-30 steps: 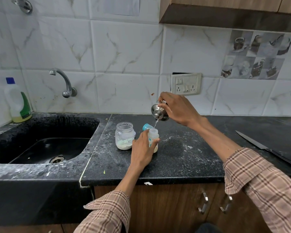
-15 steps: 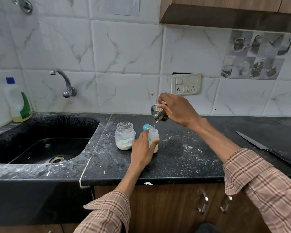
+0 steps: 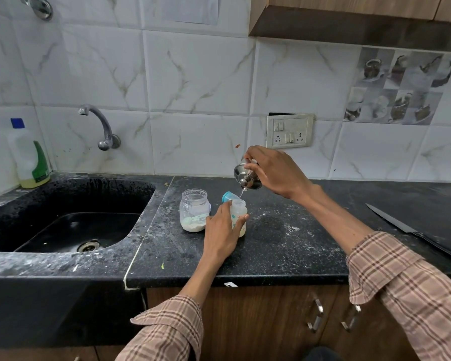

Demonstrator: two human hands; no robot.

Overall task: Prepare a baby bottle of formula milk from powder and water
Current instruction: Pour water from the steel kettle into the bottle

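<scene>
A person in a checked shirt stands at the black counter (image 3: 284, 246), both arms reaching over its front edge. The left hand (image 3: 220, 237) wraps around the lower body of the baby bottle (image 3: 238, 213), thumb on one side and fingers curled behind, holding it upright on the counter roughly midway between front edge and back wall. The right hand (image 3: 274, 173) grasps a small steel vessel (image 3: 246, 175) tipped over just above the bottle's open mouth, and a thin stream of water (image 3: 242, 194) runs from it down into the neck. The bottle looks pale and cloudy inside (how far it is filled I cannot tell behind the fingers). Just beside it, toward the sink, stands a clear jar (image 3: 194, 211) with white powder at the bottom and a pale scoop lying in it; the jar has no lid on. A blue cap (image 3: 228, 197) sits tilted behind the bottle, close to its shoulder. White powder dusts the counter to the right of the bottle. The black sink (image 3: 71, 225) takes up the left end, with a tap (image 3: 100, 126) on the tiled wall above it and a bottle of dish liquid (image 3: 29, 157) at its back left corner. A long knife (image 3: 412, 230) lies near the counter's right edge, well apart from the hands.
</scene>
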